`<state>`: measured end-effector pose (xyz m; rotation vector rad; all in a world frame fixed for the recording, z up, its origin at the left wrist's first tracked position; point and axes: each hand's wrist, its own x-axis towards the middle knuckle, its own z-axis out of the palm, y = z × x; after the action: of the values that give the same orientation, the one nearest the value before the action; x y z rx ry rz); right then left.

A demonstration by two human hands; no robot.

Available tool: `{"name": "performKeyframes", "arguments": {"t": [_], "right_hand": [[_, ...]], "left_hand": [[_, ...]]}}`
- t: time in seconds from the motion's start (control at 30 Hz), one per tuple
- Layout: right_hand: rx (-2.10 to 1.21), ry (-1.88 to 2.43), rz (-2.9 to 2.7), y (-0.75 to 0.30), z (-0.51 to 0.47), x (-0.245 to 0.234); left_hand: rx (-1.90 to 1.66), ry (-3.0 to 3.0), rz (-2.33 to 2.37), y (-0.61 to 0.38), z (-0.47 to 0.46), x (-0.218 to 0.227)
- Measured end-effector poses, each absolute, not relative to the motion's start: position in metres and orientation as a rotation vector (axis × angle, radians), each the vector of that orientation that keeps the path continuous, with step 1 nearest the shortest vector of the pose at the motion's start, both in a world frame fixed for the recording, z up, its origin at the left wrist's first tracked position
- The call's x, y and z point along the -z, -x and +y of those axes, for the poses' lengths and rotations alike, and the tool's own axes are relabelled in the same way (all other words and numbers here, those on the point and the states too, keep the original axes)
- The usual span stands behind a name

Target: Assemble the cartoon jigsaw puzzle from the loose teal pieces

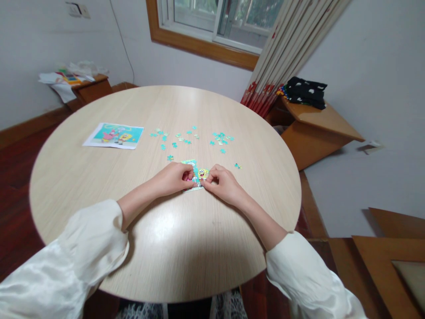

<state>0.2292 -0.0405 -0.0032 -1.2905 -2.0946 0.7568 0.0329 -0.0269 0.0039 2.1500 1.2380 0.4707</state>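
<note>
A partly joined jigsaw puzzle [190, 162] lies near the middle of the round table, turquoise with cartoon figures. My left hand [177, 177] rests over its left part, fingers curled and pressed down on it, hiding some of the picture. At its right side, my right hand [222, 181] pinches the edge of a section with a yellow cartoon face [203, 173]. The fingertips of both hands nearly meet at the puzzle's lower edge. Whether that yellow section is fully joined to the rest, I cannot tell.
Loose puzzle pieces [220, 137] lie scattered beyond my hands, with a single piece [237, 166] to the right and another [170, 158] to the left. A printed picture sheet [114, 136] lies at the left of the table [166, 248]. Wooden cabinets stand behind.
</note>
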Motion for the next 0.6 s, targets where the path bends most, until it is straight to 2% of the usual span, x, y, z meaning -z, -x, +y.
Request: {"name": "performKeyframes", "arguments": {"t": [0.17,0.33,0.6], "right_hand": [[-0.516,1.133,-1.764,-0.241,-0.033,0.002],[-0.244,1.095,-1.666,-0.256,-0.023,0.004],[-0.170,1.246,-1.568,-0.272,-0.002,0.015]], "left_hand": [[-0.656,-2.052,1.238,-0.033,-0.028,-0.006],[-0.889,-1.984,1.420,-0.027,-0.024,-0.009],[-0.942,-2.034,1.600,-0.016,-0.016,-0.010]]}}
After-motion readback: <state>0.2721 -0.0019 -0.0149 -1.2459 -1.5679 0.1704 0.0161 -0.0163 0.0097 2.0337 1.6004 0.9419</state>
